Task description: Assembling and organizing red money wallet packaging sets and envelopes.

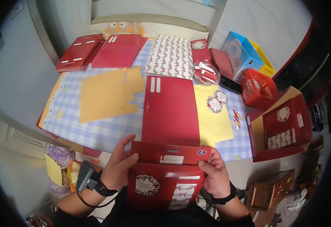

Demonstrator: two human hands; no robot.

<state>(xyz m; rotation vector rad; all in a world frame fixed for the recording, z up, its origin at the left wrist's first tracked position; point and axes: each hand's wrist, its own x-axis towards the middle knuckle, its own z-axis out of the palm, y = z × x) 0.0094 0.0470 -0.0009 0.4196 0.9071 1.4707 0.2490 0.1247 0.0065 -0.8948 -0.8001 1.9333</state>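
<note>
Close to my body I hold a flat red pack [164, 173] with a hang slot in its top flap. A wreath-shaped tag and a white patterned strip with bows show on its front. My left hand [119, 163] grips its upper left edge, thumb on the front, with one finger sticking up. My right hand [215, 176] is closed on the upper right corner, thumb on the front. Just beyond the pack lies a dark red sheet [171, 109] with two white slots near its top. The fingers behind the pack are hidden.
Red card stacks [80, 52] and tan card pieces [103, 94] lie left on the checked tablecloth. Patterned paper [169, 55] is at the back, yellow paper [212, 125] with wreath tags right. A red basket [254, 92] and an open carton [280, 147] stand at the right edge.
</note>
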